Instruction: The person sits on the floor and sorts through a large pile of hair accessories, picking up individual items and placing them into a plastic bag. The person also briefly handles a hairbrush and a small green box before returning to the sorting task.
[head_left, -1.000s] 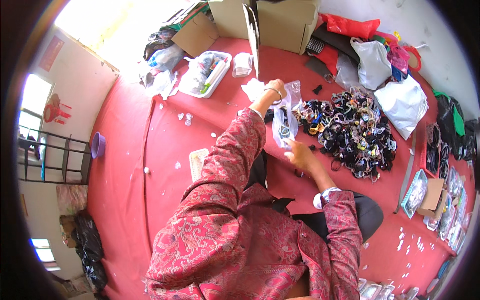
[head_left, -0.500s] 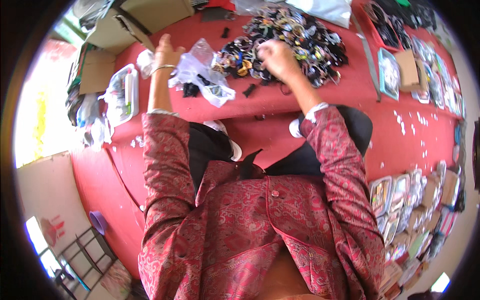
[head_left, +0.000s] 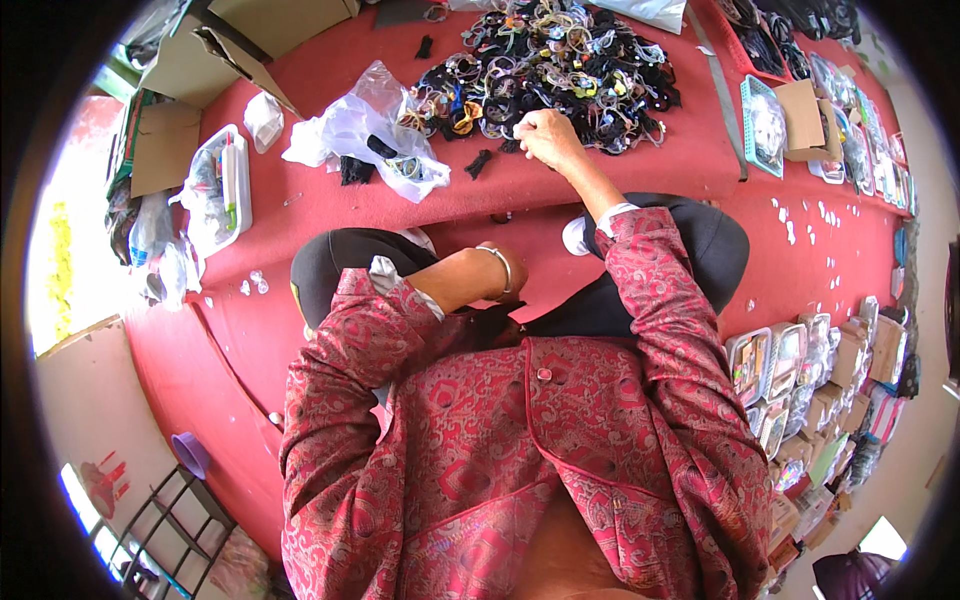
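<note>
Two hands: apart from each other; every place below is told from the heap of hair ties (head_left: 590,75).
Right hand (head_left: 548,138): at the near edge of the heap, fingers folded; I cannot tell whether they pinch a tie.
Left hand (head_left: 512,274): well apart from the heap, on the person's side, just before the jacket (head_left: 460,420); its fingers are hidden, so I cannot tell if it grips something.
Loose black tie (head_left: 479,163): just outside the near edge of the heap, toward its left.
Plastic bag (head_left: 345,125): beside the heap on its left, crumpled, with some dark ties (head_left: 381,147) showing through; whether it touches the heap is not clear.
Crossed loops: in my judgement, it is better to take one from the heap's edge by fingertips and lift slowly, because neighbours may come along.
Thin film: the bag looks slippery, so holding it by the rim would probably be safer than pulling its middle.
</note>
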